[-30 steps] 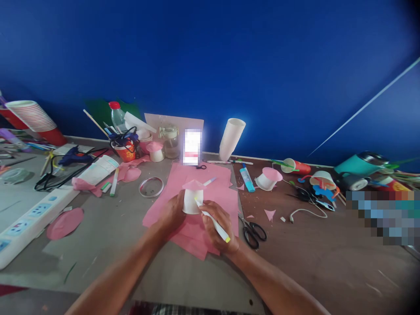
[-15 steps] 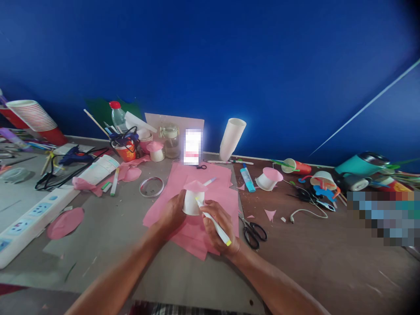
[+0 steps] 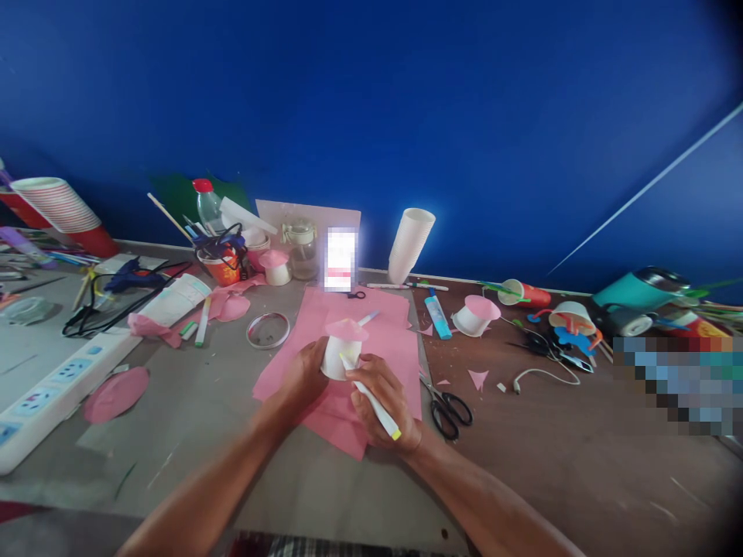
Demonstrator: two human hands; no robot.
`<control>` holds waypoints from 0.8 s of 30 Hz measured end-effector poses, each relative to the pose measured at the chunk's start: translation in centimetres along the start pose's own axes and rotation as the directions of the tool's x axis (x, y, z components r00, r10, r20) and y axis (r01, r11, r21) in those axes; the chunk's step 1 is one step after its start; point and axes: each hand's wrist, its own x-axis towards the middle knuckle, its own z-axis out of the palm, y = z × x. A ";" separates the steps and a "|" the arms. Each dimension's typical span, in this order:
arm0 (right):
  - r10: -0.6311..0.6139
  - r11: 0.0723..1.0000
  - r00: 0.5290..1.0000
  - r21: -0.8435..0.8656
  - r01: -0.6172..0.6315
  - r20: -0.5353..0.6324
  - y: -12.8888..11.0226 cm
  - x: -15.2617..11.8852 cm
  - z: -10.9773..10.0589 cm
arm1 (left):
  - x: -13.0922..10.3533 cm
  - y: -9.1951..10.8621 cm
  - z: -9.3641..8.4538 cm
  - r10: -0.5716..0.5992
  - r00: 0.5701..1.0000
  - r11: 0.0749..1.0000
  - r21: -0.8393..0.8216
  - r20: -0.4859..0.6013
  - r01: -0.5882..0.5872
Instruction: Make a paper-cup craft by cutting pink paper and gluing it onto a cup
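Observation:
Above sheets of pink paper [image 3: 386, 309], my left hand [image 3: 307, 371] grips a white paper cup [image 3: 335, 362] from its left side. A pink paper piece [image 3: 347, 330] covers the cup's top. Between the fingers of my right hand [image 3: 383, 398] is a white marker [image 3: 377, 406] with a yellow end. Its yellow tip meets the cup's front wall, or comes very close to it. Behind the cup, part of another pen [image 3: 368, 318] lies on the pink paper.
Black-handled scissors [image 3: 450, 410] lie right of the pink paper. A glue stick [image 3: 438, 315] and a pink-topped cup [image 3: 474, 315] sit farther right. On the left are a power strip [image 3: 70, 387] and a round lid [image 3: 268, 330]. Stacked white cups [image 3: 411, 244] stand by the blue wall.
The marker in my right hand has shifted slightly left, its tip moving left and a little down across the cup. My left hand keeps its hold.

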 end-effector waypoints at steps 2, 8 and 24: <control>0.012 1.000 1.000 -0.010 -0.012 0.003 0.0 0.0 0.0 | 0.0 0.0 0.0 0.006 1.000 1.000 0.008 -0.004 -0.006; 0.070 0.997 0.997 -0.014 -0.070 0.013 0.1 -0.2 -0.2 | 0.0 0.1 -0.2 0.029 1.000 0.999 0.035 0.010 -0.030; 0.094 0.995 0.996 -0.044 -0.094 0.010 0.3 -0.3 0.0 | -0.1 0.3 -0.2 0.030 1.000 0.995 0.096 0.010 -0.030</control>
